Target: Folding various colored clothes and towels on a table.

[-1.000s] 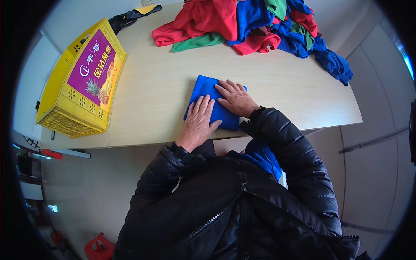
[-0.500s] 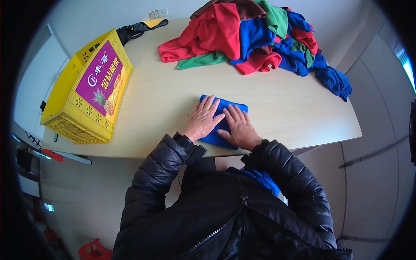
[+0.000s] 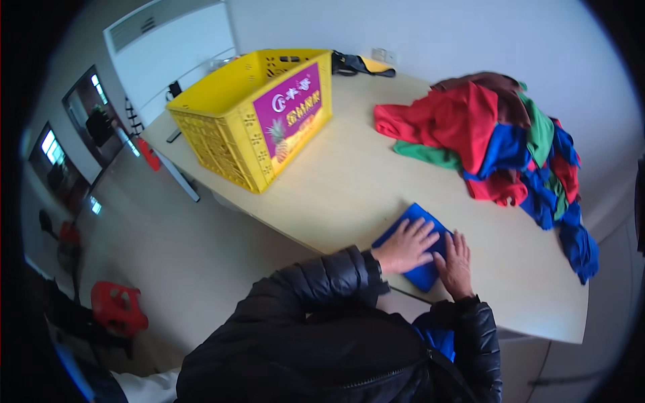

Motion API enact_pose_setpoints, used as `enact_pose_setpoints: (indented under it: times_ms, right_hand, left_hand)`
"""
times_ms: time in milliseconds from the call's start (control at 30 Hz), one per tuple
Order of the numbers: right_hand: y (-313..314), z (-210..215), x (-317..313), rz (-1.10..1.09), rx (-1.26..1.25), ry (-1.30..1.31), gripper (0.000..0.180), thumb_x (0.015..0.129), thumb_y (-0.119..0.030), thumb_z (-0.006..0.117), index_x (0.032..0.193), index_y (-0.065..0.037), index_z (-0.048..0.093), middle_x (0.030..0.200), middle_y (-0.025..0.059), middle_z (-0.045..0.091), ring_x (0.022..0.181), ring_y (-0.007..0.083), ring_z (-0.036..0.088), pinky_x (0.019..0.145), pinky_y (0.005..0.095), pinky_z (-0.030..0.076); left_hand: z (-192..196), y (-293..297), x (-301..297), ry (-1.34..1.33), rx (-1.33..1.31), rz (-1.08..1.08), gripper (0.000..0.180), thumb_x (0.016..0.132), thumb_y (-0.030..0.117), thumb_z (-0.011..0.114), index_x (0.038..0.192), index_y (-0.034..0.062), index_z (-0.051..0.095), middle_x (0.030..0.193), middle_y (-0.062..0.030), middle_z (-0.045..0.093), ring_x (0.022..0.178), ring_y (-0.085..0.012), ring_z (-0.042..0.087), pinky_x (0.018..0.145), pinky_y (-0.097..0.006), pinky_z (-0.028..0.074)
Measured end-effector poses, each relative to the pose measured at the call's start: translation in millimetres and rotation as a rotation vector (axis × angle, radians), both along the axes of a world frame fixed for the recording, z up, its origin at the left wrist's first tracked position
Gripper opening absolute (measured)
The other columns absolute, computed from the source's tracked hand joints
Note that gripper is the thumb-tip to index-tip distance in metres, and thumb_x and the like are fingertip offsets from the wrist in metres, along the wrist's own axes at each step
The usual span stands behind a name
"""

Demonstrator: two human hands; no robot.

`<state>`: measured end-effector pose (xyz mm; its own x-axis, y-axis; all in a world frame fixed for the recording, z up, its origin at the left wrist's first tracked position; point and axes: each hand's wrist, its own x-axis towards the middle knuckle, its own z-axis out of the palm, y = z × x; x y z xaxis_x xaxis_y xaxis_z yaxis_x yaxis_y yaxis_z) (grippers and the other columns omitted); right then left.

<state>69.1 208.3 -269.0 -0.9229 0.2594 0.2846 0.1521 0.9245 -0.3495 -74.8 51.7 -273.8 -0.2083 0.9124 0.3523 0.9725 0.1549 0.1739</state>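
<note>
A folded blue cloth (image 3: 422,274) lies flat near the front edge of the pale wooden table (image 3: 349,181). My left hand (image 3: 406,246) rests palm down on it with the fingers spread. On its right edge lies my right hand (image 3: 457,266), fingers stretched out and only slightly apart. Neither hand grips the cloth. Beyond them, to the right, is a loose heap of red, blue, green and brown cloths (image 3: 463,127).
A yellow plastic crate (image 3: 222,144) with a purple label stands at the table's left end. Behind it lies a black and yellow strap (image 3: 363,65). A red plastic stool (image 3: 119,307) is on the floor at left. More blue cloth (image 3: 440,341) shows at my lap.
My view has swung left, so the table and crate appear turned and farther right. Both hands stay on the folded blue cloth; the right one now lies nearer its edge.
</note>
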Motion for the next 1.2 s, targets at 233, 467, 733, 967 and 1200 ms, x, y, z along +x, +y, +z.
enact_pose_setpoints:
  times_ms: [233, 467, 733, 967, 1200]
  right_hand:
    - [24, -25, -3, -0.113, -0.006, -0.136, 0.068, 0.100, -0.042, 0.048, 0.152, -0.002, 0.029, 0.156, 0.0244, 0.031, 0.146, 0.0415, 0.025, 0.119, 0.0522, 0.020]
    - [19, -28, -20, -0.073, -0.130, -0.062, 0.067, 0.101, -0.040, 0.048, 0.151, 0.001, 0.030, 0.154, 0.0307, 0.030, 0.144, 0.0434, 0.028, 0.118, 0.0478, 0.024]
    - [-5, -22, -60, 0.142, -0.380, 0.031, 0.064, 0.102, -0.037, 0.051, 0.148, 0.003, 0.034, 0.151, 0.0318, 0.033, 0.142, 0.0426, 0.033, 0.116, 0.0440, 0.030]
    - [-10, -7, -51, 0.181, -0.360, -0.108, 0.059, 0.099, -0.034, 0.056, 0.144, 0.002, 0.043, 0.148, 0.0267, 0.042, 0.141, 0.0408, 0.036, 0.116, 0.0441, 0.031]
    - [-13, -14, -43, 0.226, -0.226, -0.107, 0.050, 0.094, -0.027, 0.062, 0.136, -0.001, 0.053, 0.146, 0.0208, 0.047, 0.141, 0.0389, 0.037, 0.116, 0.0449, 0.032]
  left_hand:
    - [8, -30, 34, -0.047, -0.023, -0.092, 0.070, 0.094, 0.048, 0.058, 0.150, 0.0112, 0.038, 0.157, -0.0184, 0.031, 0.147, -0.0381, 0.025, 0.117, -0.059, 0.017]
    - [20, -47, 31, 0.002, -0.120, -0.215, 0.069, 0.087, 0.037, 0.069, 0.147, 0.0155, 0.043, 0.154, -0.0146, 0.036, 0.146, -0.0337, 0.029, 0.115, -0.059, 0.020]
    - [13, -85, -30, 0.128, -0.117, -0.059, 0.064, 0.085, 0.027, 0.068, 0.145, 0.0189, 0.047, 0.154, -0.0103, 0.040, 0.142, -0.0319, 0.036, 0.113, -0.058, 0.024]
    - [10, -109, -85, 0.102, -0.164, 0.100, 0.064, 0.089, 0.028, 0.066, 0.149, 0.0251, 0.043, 0.156, -0.0082, 0.036, 0.144, -0.0325, 0.031, 0.113, -0.061, 0.023]
    - [11, -106, -88, 0.052, -0.187, 0.126, 0.066, 0.090, 0.027, 0.067, 0.150, 0.0257, 0.040, 0.158, -0.0076, 0.032, 0.145, -0.0323, 0.029, 0.113, -0.064, 0.024]
